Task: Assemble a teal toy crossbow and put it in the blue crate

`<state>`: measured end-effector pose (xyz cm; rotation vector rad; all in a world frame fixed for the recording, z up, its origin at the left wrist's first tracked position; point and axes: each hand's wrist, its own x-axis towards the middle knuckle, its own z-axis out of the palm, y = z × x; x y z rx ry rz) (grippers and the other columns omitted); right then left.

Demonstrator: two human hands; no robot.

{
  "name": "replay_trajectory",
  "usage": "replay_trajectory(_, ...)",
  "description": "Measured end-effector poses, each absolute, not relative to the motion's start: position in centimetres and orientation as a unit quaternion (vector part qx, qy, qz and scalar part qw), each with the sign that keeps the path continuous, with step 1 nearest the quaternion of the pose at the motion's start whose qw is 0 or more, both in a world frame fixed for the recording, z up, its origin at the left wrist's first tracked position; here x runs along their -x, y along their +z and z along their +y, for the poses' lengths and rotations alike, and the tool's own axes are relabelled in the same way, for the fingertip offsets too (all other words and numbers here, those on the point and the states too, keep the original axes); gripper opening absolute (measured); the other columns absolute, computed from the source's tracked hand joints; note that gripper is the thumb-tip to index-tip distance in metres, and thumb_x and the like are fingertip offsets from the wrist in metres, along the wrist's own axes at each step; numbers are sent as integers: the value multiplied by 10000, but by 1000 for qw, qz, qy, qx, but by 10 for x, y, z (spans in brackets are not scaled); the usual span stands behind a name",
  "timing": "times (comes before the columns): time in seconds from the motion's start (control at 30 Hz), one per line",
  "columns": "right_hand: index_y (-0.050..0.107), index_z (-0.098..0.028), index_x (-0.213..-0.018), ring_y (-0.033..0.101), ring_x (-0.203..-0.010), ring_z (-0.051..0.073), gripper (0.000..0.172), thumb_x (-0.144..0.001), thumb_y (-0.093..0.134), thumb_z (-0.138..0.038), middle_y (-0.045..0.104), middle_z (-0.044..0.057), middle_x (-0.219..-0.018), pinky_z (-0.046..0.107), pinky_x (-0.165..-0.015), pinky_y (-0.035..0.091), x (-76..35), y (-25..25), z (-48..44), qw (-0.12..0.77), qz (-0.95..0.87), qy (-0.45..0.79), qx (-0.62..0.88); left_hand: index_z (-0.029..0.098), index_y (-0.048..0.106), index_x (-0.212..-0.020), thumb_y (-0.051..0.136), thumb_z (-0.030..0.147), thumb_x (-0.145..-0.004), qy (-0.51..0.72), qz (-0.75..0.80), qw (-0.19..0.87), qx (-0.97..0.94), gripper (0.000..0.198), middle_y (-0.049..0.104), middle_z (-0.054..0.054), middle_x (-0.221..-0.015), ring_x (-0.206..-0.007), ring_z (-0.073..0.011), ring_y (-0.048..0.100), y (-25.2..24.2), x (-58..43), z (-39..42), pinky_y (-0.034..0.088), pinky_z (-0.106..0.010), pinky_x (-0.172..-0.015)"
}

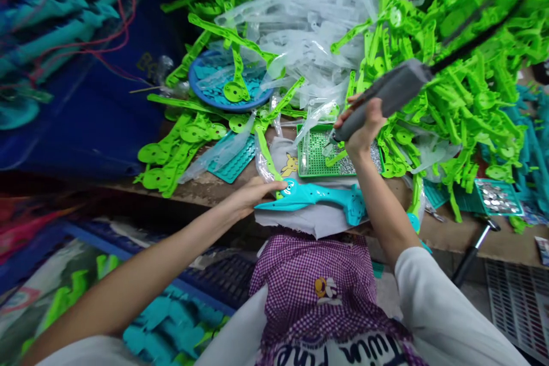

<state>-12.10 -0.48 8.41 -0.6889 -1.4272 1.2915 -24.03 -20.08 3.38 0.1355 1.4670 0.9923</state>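
Note:
My right hand (363, 128) is wrapped around a grey electric screwdriver (388, 94), whose bit end points down and left over a green perforated basket (302, 151). A black cord runs from its back end to the upper right. My left hand (257, 191) grips the round end of a turquoise plastic part (319, 193) on the near table edge; some of its fingers are hidden. A lime-green plastic arm (266, 154) meets the turquoise part under those fingertips. Grey cloth (309, 222) lies beneath the part. Small metal screws (349, 166) lie in the green basket.
Lime-green parts (454, 86) are heaped at the right, and clear plastic pieces (317, 11) at the back. A blue bowl (193, 77) holds small turquoise pieces. A hammer (474, 249) hangs over the front edge, near a tray of metal discs (497, 197). A blue bin (98, 108) stands left.

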Motion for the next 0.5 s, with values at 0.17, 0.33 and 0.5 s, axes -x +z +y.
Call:
replay_trajectory(0.17,595,-245,-766,528,-404,123,549,-713,490,-782,483,-51,-495,261,-397,423,111,86,-71,468,-576,651,162,143,733,-831,889,274,-470,443,621,645,-42,415,755,-56,-757,-646,-183,669,38,238,-199,531,-270,-583)
replay_trajectory(0.33,583,-221,-623,594,-522,146,495,-697,566,-711,557,-5,-539,307,-542,535,127,57,-106,357,-633,673,139,151,697,-723,863,218,-503,457,620,635,-54,284,683,-6,-602,-558,-163,630,39,237,-198,459,-238,-501)
replay_trajectory(0.5,589,-206,-573,551,-484,118,460,-716,595,-642,556,-8,-503,288,-541,525,133,65,-103,356,-645,664,130,154,691,-738,847,216,-515,451,626,633,-62,279,675,-5,-604,-531,-159,608,34,238,-199,441,-245,-489)
